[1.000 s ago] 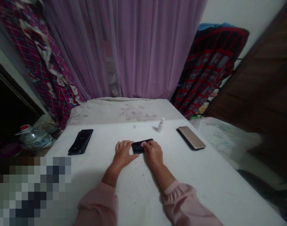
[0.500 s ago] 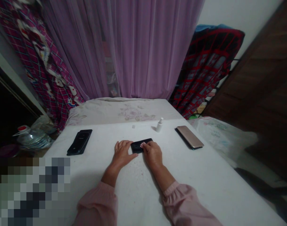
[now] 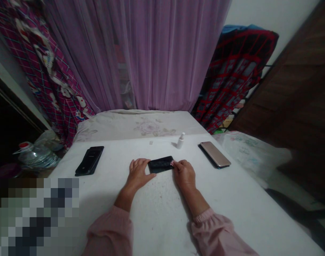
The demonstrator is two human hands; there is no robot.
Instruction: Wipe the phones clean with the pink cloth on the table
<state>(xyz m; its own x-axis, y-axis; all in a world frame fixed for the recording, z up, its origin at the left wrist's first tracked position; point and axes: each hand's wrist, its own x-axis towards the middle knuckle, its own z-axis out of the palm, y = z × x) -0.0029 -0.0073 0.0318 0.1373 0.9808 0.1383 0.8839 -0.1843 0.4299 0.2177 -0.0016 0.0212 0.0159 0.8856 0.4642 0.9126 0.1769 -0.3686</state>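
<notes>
A black smartphone (image 3: 160, 164) lies flat, screen up, on a white table top (image 3: 157, 213). My left hand (image 3: 137, 173) touches its left end, with the fingertips against the edge and the thumb near the lower edge. My right hand (image 3: 184, 174) is at the phone's right end, pinching a small pink cloth (image 3: 172, 163) against the glass. A white spray bottle (image 3: 181, 141) stands upright beyond the phone. A small white piece (image 3: 151, 142) lies to its left.
A dark phone (image 3: 89, 161) lies at the table's left, and a gold phone (image 3: 215, 154) sits on a dark backing at the right. A floral white cloth (image 3: 141, 128) lies beyond the table. A plastic jug (image 3: 36, 160) stands on the floor at left.
My right hand has slid to the right along the phone, taking the pink cloth to the phone's right end. More of the black screen now shows. My left hand stays in place.
</notes>
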